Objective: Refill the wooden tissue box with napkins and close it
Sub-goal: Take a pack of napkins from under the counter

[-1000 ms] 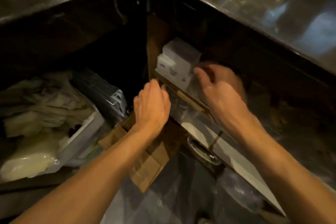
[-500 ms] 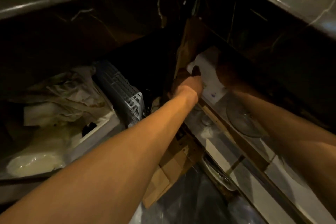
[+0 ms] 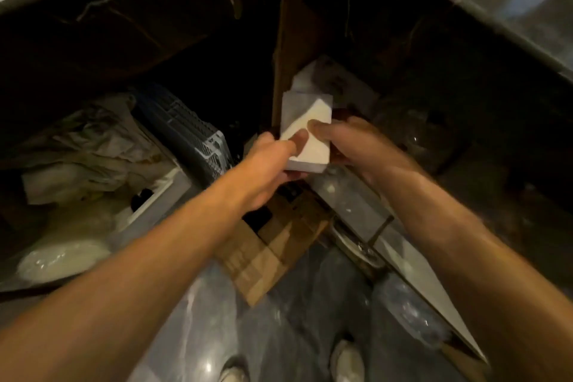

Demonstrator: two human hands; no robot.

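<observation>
A white stack of napkins (image 3: pixel 307 136) sits between both hands under the dark counter. The left hand (image 3: pixel 273 164) grips its near lower corner, thumb on top; the right hand (image 3: pixel 350 143) clasps its right edge, thumb pressed on the top face. Just beyond the hands lie more white napkin packs (image 3: pixel 322 77) beside an upright cardboard flap (image 3: pixel 294 49). Left of the left hand stands a grey plastic crate (image 3: pixel 198 133); below it, flattened cardboard (image 3: pixel 266 254).

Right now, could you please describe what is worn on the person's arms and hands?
Nothing shows: the left hand and right hand wear no gloves, and both forearms are uncovered to the frame edge. No rings, watch or bracelet can be made out, though the picture is dim and blurred.
</observation>
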